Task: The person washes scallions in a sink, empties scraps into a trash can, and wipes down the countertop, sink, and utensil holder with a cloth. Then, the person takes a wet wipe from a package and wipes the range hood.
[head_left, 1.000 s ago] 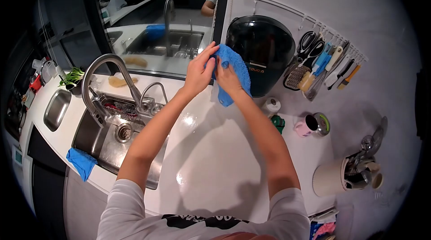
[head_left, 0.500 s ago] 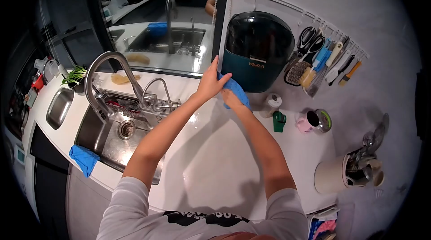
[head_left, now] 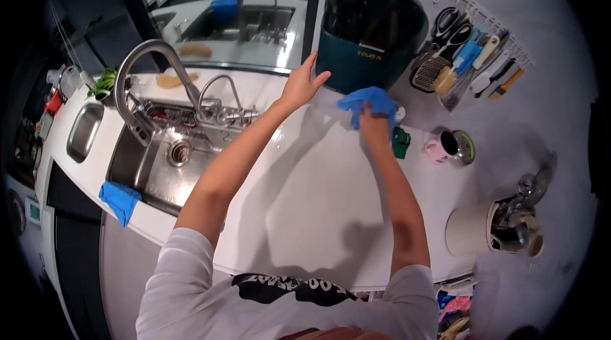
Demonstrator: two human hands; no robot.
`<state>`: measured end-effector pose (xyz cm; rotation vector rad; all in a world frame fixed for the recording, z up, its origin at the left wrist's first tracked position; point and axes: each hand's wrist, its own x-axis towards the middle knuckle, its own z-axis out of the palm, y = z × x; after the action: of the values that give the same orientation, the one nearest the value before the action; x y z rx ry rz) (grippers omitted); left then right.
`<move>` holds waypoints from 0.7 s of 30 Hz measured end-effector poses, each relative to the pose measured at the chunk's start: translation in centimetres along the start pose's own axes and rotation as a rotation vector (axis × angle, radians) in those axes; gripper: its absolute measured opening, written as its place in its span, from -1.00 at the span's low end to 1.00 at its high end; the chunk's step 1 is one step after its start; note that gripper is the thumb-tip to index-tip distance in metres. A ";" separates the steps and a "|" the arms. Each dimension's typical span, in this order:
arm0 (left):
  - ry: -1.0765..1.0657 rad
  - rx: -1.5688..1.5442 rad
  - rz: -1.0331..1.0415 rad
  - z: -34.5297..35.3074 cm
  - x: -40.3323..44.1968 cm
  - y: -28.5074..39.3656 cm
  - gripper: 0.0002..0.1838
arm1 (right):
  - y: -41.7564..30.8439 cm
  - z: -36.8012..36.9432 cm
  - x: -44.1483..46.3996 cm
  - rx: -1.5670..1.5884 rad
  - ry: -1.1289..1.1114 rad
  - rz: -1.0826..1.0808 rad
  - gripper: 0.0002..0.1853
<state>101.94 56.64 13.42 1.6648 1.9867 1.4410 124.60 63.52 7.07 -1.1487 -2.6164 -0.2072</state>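
Blue cloth is clamped in the right hand, just beside the dark-green container; left hand is empty, spread. Current step appears to be wiping; the next stroke calls for avoiding the green item.

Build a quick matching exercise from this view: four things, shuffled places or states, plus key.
Things
1. Right hand
2. Pink mug
3. Left hand
4. Potted plant

Places or states
A. Beside the small basin
B. Grasping a blue cloth
C. Apparently empty, thumb out
D. Next to a round thing with a green band

Pairs: 1-B, 2-D, 3-C, 4-A
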 end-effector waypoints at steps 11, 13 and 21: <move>0.148 -0.046 -0.293 0.5 -14.4 -12.6 -0.72 | -3.1 1.6 -8.9 0.187 0.504 -0.375 -0.54; 0.176 -0.030 -0.329 -0.2 -16.7 -13.9 -0.74 | -4.5 3.7 -7.8 0.393 0.213 -0.218 -0.41; 0.354 -0.120 -0.428 -3.6 -21.7 -15.2 -0.82 | -12.5 13.1 0.5 0.238 -0.205 -0.020 -0.25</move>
<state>97.31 38.05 -5.25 0.9035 2.1987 1.7217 112.51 58.61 -5.52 -1.1121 -2.7349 0.2246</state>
